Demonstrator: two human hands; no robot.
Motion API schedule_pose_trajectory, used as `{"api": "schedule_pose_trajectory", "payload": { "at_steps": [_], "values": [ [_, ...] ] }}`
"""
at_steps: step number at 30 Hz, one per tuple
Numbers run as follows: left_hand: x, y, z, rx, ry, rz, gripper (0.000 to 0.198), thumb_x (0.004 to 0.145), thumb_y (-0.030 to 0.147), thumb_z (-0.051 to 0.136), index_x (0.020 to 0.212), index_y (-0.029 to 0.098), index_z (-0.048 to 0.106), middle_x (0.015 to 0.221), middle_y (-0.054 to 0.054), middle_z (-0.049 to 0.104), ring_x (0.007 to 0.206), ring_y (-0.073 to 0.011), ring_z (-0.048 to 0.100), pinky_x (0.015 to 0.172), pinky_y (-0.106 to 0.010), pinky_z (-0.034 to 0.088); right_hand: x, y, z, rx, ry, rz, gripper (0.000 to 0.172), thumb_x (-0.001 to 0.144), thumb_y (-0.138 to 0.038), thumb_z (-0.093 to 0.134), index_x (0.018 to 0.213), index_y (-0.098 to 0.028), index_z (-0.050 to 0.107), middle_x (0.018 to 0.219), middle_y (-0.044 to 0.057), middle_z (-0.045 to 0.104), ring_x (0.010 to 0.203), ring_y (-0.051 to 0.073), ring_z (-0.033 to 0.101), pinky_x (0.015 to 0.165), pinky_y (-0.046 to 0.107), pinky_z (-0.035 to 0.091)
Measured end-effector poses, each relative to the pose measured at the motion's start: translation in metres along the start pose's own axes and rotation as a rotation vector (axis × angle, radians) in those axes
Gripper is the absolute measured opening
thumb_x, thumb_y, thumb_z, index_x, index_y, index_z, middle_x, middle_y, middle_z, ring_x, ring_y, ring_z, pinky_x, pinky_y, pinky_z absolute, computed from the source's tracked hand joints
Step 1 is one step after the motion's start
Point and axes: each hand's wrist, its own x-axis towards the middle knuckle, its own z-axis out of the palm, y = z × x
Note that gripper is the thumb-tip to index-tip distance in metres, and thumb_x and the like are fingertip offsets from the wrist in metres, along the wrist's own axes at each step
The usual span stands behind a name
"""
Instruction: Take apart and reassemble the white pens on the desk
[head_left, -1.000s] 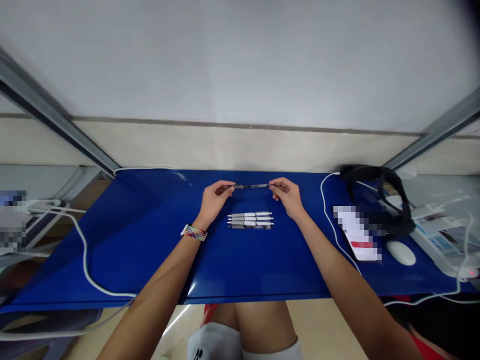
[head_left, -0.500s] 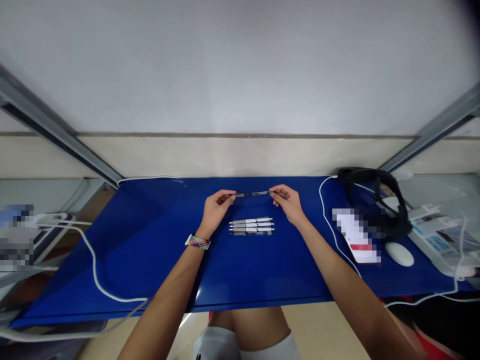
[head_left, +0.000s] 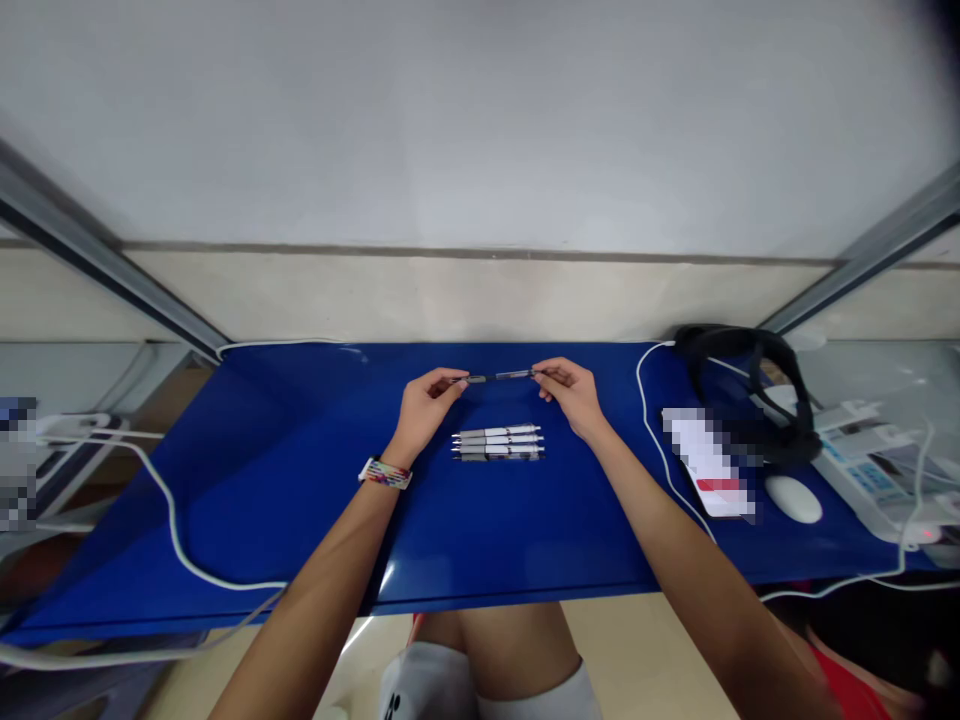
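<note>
Both of my hands hold one dark pen (head_left: pixel 501 376) level above the blue table (head_left: pixel 300 480). My left hand (head_left: pixel 426 399) pinches its left end and my right hand (head_left: pixel 571 390) pinches its right end. Just below, between my wrists, three white and grey pens (head_left: pixel 498 443) lie side by side on the blue surface. A colourful band (head_left: pixel 386 472) sits on my left wrist.
A white cable (head_left: pixel 172 520) loops over the table's left side. To the right lie a blurred white card (head_left: pixel 709 465), a white mouse (head_left: pixel 793 498), black headgear (head_left: pixel 750 390) and another white cable (head_left: pixel 651 420). A wall rises behind the table.
My hands keep the same pinch on the dark pen. The view has shifted slightly; the pens on the table have not moved.
</note>
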Motion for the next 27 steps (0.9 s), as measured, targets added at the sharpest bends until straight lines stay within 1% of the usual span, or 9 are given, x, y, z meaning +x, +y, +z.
{"api": "schedule_pose_trajectory", "payload": {
  "at_steps": [3,5,8,11,14,17,19,23,27],
  "values": [
    [0.000,0.003,0.000,-0.021,-0.025,-0.012,0.032,0.089,0.050,0.086,0.105,0.022,0.087,0.088,-0.006,0.082,0.077,-0.0204,0.069,0.073,-0.032,0.053,-0.001,-0.002,0.001,-0.017,-0.020,-0.006,0.031,0.078,-0.049,0.093,0.097,-0.025,0.085,0.076,0.002,0.077,0.064,0.017,0.066,0.060,0.033,0.052],
    [0.000,0.005,0.000,-0.015,-0.043,-0.006,0.034,0.093,0.055,0.082,0.095,0.021,0.085,0.087,-0.006,0.081,0.078,-0.0209,0.070,0.076,-0.033,0.054,-0.002,-0.003,0.002,-0.029,-0.044,-0.014,0.031,0.078,-0.049,0.094,0.097,-0.025,0.086,0.079,0.003,0.079,0.065,0.018,0.067,0.063,0.035,0.055],
    [-0.001,0.006,-0.001,0.064,-0.046,0.012,0.050,0.102,0.060,0.069,0.072,0.021,0.075,0.070,-0.004,0.071,0.069,-0.0190,0.063,0.071,-0.032,0.049,-0.004,-0.005,0.003,-0.035,-0.068,-0.026,0.029,0.079,-0.049,0.094,0.096,-0.027,0.088,0.080,0.003,0.081,0.066,0.019,0.068,0.066,0.037,0.057],
    [-0.002,0.005,-0.001,0.137,-0.051,0.015,0.061,0.106,0.062,0.061,0.061,0.021,0.063,0.060,-0.001,0.059,0.060,-0.0169,0.053,0.064,-0.032,0.041,-0.005,-0.007,0.004,-0.032,-0.080,-0.038,0.025,0.079,-0.046,0.094,0.094,-0.027,0.088,0.080,0.003,0.081,0.066,0.018,0.066,0.065,0.037,0.055],
    [-0.002,0.002,0.000,0.123,-0.067,0.035,0.051,0.106,0.058,0.064,0.071,0.021,0.069,0.067,-0.001,0.064,0.066,-0.0172,0.057,0.067,-0.031,0.043,-0.004,-0.009,0.004,-0.022,-0.081,-0.029,0.027,0.078,-0.047,0.095,0.093,-0.026,0.088,0.079,0.004,0.080,0.064,0.017,0.063,0.061,0.035,0.052],
    [-0.002,0.001,0.001,0.030,-0.073,0.062,0.028,0.098,0.050,0.078,0.103,0.023,0.078,0.077,0.000,0.068,0.072,-0.0177,0.062,0.070,-0.030,0.047,-0.004,-0.012,0.004,0.007,-0.082,-0.005,0.029,0.075,-0.048,0.097,0.092,-0.026,0.088,0.079,0.004,0.080,0.063,0.017,0.061,0.059,0.034,0.050],
    [-0.002,0.002,0.001,-0.026,-0.071,0.041,0.031,0.098,0.051,0.078,0.110,0.023,0.078,0.077,0.000,0.068,0.071,-0.0172,0.062,0.069,-0.030,0.049,-0.004,-0.012,0.004,0.025,-0.089,0.001,0.028,0.075,-0.047,0.098,0.092,-0.026,0.088,0.081,0.005,0.081,0.065,0.017,0.063,0.060,0.034,0.050],
    [-0.002,0.004,0.002,-0.064,-0.083,-0.004,0.039,0.104,0.058,0.068,0.107,0.021,0.077,0.072,-0.001,0.066,0.064,-0.0153,0.060,0.062,-0.028,0.047,-0.003,-0.009,0.004,0.009,-0.100,-0.008,0.028,0.075,-0.046,0.098,0.092,-0.025,0.088,0.079,0.004,0.080,0.063,0.016,0.062,0.060,0.034,0.049],
    [-0.001,0.004,0.003,-0.077,-0.051,0.066,0.038,0.091,0.046,0.087,0.116,0.021,0.072,0.089,-0.002,0.073,0.071,-0.0140,0.064,0.069,-0.028,0.051,-0.001,-0.007,0.003,-0.007,-0.077,-0.007,0.032,0.074,-0.047,0.099,0.093,-0.024,0.087,0.073,0.002,0.077,0.058,0.015,0.059,0.057,0.032,0.046]
  ]
}}
